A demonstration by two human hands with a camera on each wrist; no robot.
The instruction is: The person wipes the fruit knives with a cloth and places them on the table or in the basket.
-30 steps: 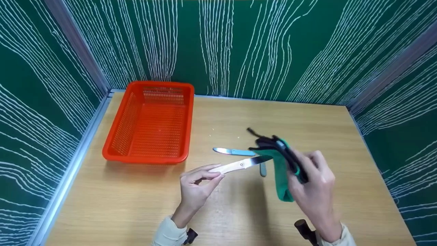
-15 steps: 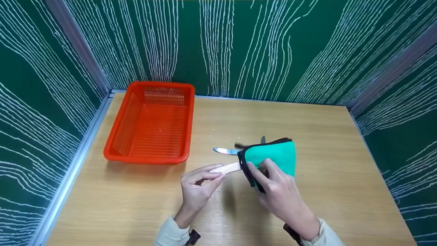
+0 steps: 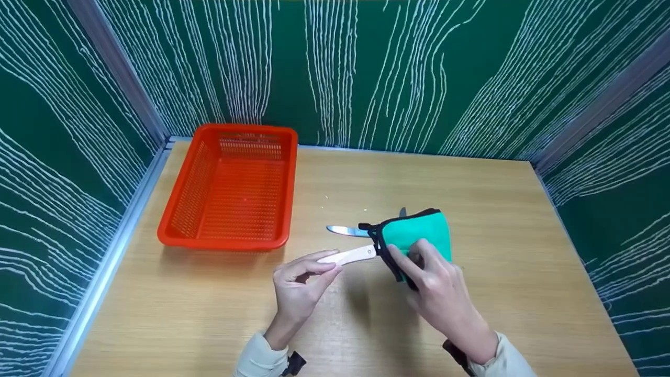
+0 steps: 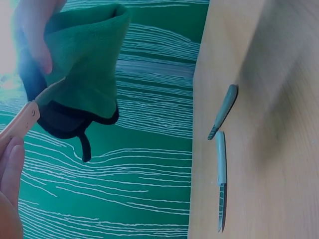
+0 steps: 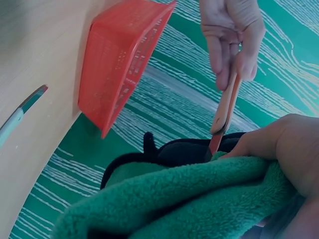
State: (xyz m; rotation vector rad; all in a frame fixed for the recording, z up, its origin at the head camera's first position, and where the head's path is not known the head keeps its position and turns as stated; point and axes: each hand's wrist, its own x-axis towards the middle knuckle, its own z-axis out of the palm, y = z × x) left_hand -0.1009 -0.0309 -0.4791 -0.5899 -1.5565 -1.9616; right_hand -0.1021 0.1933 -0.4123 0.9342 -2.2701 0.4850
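Observation:
In the head view my left hand (image 3: pixel 299 293) pinches the pale pink handle of a knife (image 3: pixel 353 255), its blade pointing right. A green cloth with black edging (image 3: pixel 419 233) is in my right hand (image 3: pixel 445 296), folded around the blade. The left wrist view shows part of the blade (image 4: pixel 49 93) lying against the cloth. Thick fleecy folds of the cloth (image 5: pixel 199 194) fill the lower right wrist view. Behind the cloth on the table lies a light blue knife (image 3: pixel 343 230). Another knife (image 4: pixel 227 109) with a grey-green handle lies near it, mostly hidden in the head view.
A red plastic basket (image 3: pixel 246 193) with perforated sides stands at the back left of the wooden table (image 3: pixel 471 188). Green panels (image 3: pixel 387 78) with white wavy lines close off the back and both sides. A few small white specks lie on the table near the blue knife.
My right hand has brought the cloth leftward onto the blade, which was mostly bare a second ago. Since half a second ago the cloth has slid slightly right along it. The left hand stays nearly still.

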